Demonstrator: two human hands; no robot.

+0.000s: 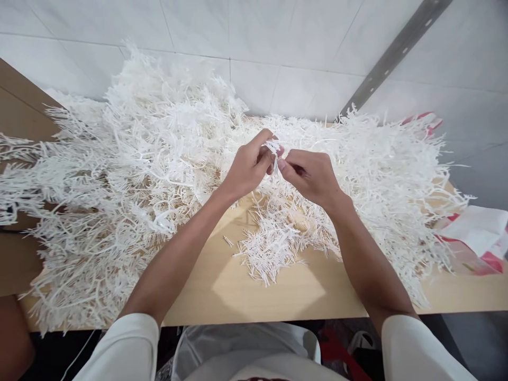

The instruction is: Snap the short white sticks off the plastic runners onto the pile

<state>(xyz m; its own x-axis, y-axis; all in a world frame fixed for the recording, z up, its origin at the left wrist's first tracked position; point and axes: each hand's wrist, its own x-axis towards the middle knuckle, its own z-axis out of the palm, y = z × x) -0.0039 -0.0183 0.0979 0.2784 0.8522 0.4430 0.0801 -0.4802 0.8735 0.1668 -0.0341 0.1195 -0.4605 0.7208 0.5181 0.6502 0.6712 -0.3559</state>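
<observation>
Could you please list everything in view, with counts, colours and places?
large heaps of sprigs: two, joined at the back, white, left and right on the table
small clippings: one loose pile, white, middle of the table
sprig: one, white, between the hands
table: one, light wood, beneath the heaps
wall: one, pale grey tiles, behind the table
metal strip: one, dark grey, against the wall
packet: one, white and red, right end
panel: one, brown, far left
items under the table: count unclear, some red, too dark to name
sleeves: two, white, lower corners
left hand: one, bare, pinching the sprig
right hand: one, bare, fingers at the sprig
</observation>
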